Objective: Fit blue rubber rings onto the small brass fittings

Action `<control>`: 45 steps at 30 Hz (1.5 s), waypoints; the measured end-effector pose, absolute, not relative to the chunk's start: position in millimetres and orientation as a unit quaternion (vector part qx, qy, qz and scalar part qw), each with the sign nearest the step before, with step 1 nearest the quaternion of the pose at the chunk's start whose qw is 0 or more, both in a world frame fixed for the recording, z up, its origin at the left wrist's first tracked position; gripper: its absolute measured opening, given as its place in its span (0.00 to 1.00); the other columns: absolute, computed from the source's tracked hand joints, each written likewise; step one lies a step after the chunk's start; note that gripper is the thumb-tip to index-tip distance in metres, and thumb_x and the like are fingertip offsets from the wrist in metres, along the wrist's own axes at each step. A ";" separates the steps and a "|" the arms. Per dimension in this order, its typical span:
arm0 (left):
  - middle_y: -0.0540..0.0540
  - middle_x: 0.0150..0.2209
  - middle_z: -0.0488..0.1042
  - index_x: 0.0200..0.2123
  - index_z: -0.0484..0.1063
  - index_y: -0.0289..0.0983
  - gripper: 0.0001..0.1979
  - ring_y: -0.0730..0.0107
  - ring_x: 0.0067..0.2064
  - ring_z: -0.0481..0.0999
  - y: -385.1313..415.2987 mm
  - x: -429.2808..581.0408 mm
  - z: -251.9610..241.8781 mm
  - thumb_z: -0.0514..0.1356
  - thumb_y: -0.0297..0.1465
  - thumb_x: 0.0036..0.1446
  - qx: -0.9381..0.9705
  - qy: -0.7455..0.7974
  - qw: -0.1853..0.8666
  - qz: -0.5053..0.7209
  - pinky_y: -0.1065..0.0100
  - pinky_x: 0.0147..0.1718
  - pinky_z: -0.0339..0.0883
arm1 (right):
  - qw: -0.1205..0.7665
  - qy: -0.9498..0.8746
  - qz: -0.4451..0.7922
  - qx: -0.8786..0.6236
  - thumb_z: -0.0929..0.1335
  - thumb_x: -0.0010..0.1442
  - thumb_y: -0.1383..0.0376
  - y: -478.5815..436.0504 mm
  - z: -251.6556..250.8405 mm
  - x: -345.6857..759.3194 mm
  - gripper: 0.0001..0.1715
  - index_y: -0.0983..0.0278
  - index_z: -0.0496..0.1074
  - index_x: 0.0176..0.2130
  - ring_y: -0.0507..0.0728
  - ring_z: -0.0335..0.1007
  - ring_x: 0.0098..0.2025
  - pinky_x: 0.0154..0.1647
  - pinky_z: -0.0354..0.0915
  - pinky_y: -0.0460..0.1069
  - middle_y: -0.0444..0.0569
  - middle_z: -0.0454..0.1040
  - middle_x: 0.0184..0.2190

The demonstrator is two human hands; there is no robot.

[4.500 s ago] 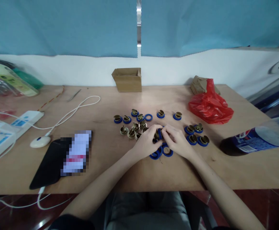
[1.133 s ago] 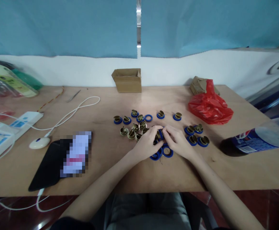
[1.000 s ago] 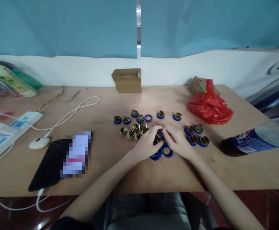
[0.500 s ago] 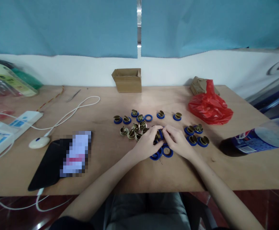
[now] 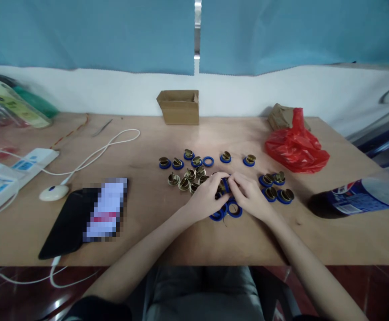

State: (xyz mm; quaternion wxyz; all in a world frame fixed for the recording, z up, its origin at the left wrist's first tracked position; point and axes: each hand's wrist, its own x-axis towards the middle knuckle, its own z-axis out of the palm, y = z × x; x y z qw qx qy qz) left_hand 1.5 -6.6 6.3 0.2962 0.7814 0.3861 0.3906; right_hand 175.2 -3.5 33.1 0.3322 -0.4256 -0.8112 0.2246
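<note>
My left hand point(image 5: 205, 199) and my right hand point(image 5: 249, 195) meet at the middle of the wooden table point(image 5: 147, 232). Their fingertips pinch together on a small brass piece with a blue ring point(image 5: 223, 185). Loose blue rings point(image 5: 229, 211) lie just under my hands. Bare brass pieces point(image 5: 185, 180) are clustered to the left. Brass pieces fitted with blue rings point(image 5: 277, 191) sit to the right, and a row of them point(image 5: 177, 163) lies farther back.
A cardboard box point(image 5: 180, 107) stands at the back wall. A red plastic bag point(image 5: 296, 146) lies back right, a plastic bottle point(image 5: 354, 199) on its side at right. A phone on a black pad point(image 5: 87, 215), a white mouse point(image 5: 53, 192) and a power strip point(image 5: 17, 167) are at left.
My hands stay pinched on the same piece at the table's middle. The camera has tilted a little, shifting the whole scene slightly.
</note>
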 end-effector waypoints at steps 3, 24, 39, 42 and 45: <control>0.42 0.51 0.73 0.53 0.62 0.40 0.20 0.59 0.50 0.77 -6.6 1.5 6.7 0.62 0.26 0.58 0.781 0.385 0.300 0.389 0.58 0.49 0.73 | 0.326 -0.814 0.225 -0.425 0.59 0.72 0.65 -3.4 32.1 176.1 0.17 0.61 0.58 0.29 0.54 0.63 0.31 0.34 0.57 0.50 0.44 0.63 0.27; 0.41 0.50 0.74 0.53 0.62 0.39 0.20 0.58 0.51 0.76 -6.1 2.3 4.9 0.62 0.27 0.59 0.784 0.384 0.296 0.388 0.55 0.50 0.73 | 0.326 -0.812 0.223 -0.429 0.59 0.72 0.65 -2.4 29.1 177.7 0.17 0.61 0.59 0.29 0.53 0.62 0.30 0.33 0.56 0.50 0.44 0.63 0.27; 0.42 0.51 0.73 0.53 0.63 0.39 0.19 0.59 0.50 0.76 -6.3 2.0 5.5 0.62 0.27 0.59 0.783 0.381 0.299 0.390 0.56 0.50 0.73 | 0.332 -0.813 0.220 -0.424 0.59 0.72 0.65 -2.1 31.3 175.9 0.17 0.61 0.60 0.29 0.53 0.62 0.29 0.32 0.56 0.50 0.44 0.64 0.27; 0.42 0.51 0.73 0.53 0.62 0.40 0.19 0.59 0.50 0.76 -6.4 2.1 5.0 0.62 0.27 0.59 0.784 0.381 0.297 0.391 0.56 0.50 0.73 | 0.333 -0.812 0.218 -0.427 0.59 0.72 0.65 -2.3 32.1 175.5 0.17 0.61 0.60 0.29 0.53 0.62 0.29 0.32 0.56 0.49 0.44 0.64 0.27; 0.42 0.51 0.73 0.53 0.62 0.40 0.20 0.60 0.49 0.76 -6.5 2.2 5.4 0.61 0.27 0.59 0.783 0.383 0.299 0.388 0.56 0.49 0.73 | 0.332 -0.810 0.220 -0.431 0.59 0.72 0.65 -2.7 32.7 175.4 0.17 0.61 0.60 0.29 0.54 0.63 0.29 0.32 0.57 0.50 0.44 0.64 0.27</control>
